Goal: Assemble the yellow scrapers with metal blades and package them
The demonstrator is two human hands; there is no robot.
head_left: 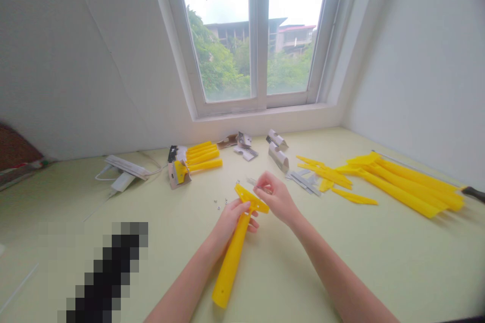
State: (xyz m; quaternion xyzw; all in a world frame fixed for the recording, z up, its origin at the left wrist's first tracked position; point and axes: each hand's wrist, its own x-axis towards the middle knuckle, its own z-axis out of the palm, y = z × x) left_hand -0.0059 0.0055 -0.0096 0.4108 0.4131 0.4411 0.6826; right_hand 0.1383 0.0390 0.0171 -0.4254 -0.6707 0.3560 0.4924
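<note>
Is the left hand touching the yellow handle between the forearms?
Touching. The head view shows the left hand wrapped around the yellow handle near its wide end, thumb on top, fingertips showing past its right edge.

Left forearm [191,275] and right forearm [333,265], both bare, converge from the lower edge. Left hand [230,216]: fingers curled beneath, tips emerging to the right; thumb extended on top. Right hand [278,193]: slightly higher, fingers bent inward, thumb and index finger drawn together in a pinch.
</note>
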